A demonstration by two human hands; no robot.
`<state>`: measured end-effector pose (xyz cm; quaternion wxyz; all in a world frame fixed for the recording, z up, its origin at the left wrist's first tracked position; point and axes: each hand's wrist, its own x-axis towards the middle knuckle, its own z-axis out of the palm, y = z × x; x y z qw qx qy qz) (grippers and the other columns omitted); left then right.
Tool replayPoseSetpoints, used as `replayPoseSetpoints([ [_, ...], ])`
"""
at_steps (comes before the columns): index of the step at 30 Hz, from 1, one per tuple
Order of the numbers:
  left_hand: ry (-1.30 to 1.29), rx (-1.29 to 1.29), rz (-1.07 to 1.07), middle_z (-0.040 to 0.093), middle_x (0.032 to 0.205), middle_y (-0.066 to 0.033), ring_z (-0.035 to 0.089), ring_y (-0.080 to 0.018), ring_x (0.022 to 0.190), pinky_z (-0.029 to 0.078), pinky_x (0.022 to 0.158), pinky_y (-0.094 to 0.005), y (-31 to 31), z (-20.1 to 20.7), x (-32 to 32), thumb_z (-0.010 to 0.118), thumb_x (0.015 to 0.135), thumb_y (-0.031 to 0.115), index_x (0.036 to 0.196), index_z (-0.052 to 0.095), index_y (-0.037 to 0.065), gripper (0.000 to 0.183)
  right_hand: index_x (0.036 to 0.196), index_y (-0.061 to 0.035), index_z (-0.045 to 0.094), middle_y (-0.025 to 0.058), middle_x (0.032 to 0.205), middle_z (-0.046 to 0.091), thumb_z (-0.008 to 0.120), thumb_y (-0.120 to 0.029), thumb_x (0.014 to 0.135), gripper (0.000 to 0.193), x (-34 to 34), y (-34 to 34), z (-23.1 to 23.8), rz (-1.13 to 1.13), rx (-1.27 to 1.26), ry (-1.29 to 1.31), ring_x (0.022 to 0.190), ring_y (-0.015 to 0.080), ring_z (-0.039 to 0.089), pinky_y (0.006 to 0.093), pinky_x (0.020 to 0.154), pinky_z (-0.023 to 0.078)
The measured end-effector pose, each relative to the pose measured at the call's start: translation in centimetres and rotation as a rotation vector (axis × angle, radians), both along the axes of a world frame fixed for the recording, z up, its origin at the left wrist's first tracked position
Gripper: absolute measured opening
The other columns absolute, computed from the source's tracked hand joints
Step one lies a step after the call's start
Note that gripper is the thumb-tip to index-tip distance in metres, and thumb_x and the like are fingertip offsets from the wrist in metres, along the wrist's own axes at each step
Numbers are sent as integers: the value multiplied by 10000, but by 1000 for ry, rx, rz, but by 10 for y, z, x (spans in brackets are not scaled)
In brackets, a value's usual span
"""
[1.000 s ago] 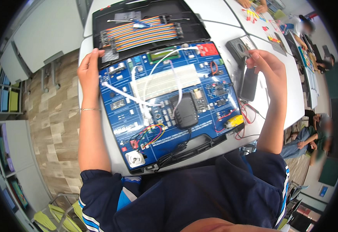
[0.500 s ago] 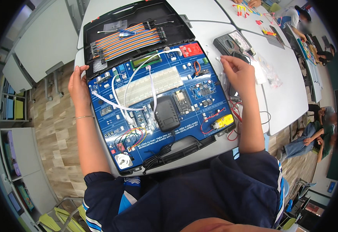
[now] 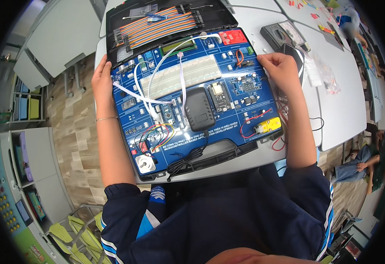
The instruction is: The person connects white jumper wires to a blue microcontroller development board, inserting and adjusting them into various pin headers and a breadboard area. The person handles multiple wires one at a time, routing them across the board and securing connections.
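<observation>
An open black case [image 3: 227, 163] lies on the table before me, its base filled by a blue electronics training board [image 3: 227, 116]. My left hand [image 3: 102, 83] grips the case's left edge, fingertips partly hidden behind the rim. On the far right edge, my right hand [image 3: 283, 68] pinches the rim between thumb and fingers. A white breadboard [image 3: 181, 75], a black power adapter [image 3: 200, 110] with coiled cable, a yellow gear motor [image 3: 268, 126] and a white stepper motor [image 3: 145, 163] sit on the board. White ribbon leads [image 3: 183, 83] arch across it. Rainbow jumper wires [image 3: 157, 28] lie in the lid.
An analog multimeter [image 3: 283, 35] stands right of the case, with small clear plastic bags [image 3: 329, 81] near it. Red test leads [image 3: 280, 143] trail beside the right edge. Green chairs [image 3: 75, 233] and cabinets [image 3: 38, 154] are at the left. A seated person [image 3: 357, 165] is at the right.
My right hand has come down from above the table beside the multimeter onto the case's right edge. My left hand stays on the left edge. The whole view has shifted slightly.
</observation>
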<state>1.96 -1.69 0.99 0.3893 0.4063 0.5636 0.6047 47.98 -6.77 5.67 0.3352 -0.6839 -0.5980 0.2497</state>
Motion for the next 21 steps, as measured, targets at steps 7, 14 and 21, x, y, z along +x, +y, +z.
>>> replayPoseSetpoints([
  [7,22,-11,33,699,1224,-123,678,-107,959,532,820,-243,0,-2,-1,591,1010,87,1420,563,-15,424,945,35,778,92,759,743,755,-206,887,249,6,5,3,75,-28,1,670,99,660,253,614,507],
  [14,7,10,55,697,1231,-124,674,-103,984,532,824,-234,-2,-4,-3,606,1003,91,1396,585,-21,409,941,20,777,142,760,744,733,-216,882,247,-8,-4,13,54,40,-110,683,180,705,308,664,543],
  [21,-86,4,33,712,1166,-120,679,-115,950,548,804,-241,-7,9,5,615,997,87,1368,593,-40,393,1005,-18,776,61,783,740,729,-195,924,201,-8,-3,12,46,84,-189,677,89,644,251,641,511],
])
